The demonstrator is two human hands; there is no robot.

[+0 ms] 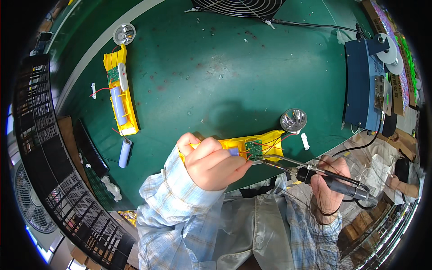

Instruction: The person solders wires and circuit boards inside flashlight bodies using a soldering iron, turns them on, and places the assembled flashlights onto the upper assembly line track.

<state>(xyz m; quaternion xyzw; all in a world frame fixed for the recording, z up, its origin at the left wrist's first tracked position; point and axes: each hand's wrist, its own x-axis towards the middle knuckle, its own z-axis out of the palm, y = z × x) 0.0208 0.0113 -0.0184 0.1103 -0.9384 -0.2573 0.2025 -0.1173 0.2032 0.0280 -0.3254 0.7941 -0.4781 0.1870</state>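
My left hand [210, 163] is closed round a yellow flashlight housing half [271, 138] near the table's front edge. Inside the housing lie a green circuit board [254, 149] with red and black wires and part of a purple battery cell [233, 151]. A round reflector [293, 120] rests beyond the housing's right end, with a small white plastic piece [305, 141] beside it. My right hand [330, 189] grips a black-handled soldering iron [335, 182]. Its tip, with a thin metal tube alongside, reaches the board's lower edge; whether it touches cannot be made out.
A second yellow housing [129, 118] with cell, board and reflector [124, 34] lies at left, with a loose purple cell [124, 154] below it. A blue soldering station [360, 85] with a solder reel stands right. A fan [238, 6] is at the far edge; a black rack [67, 180] borders the left.
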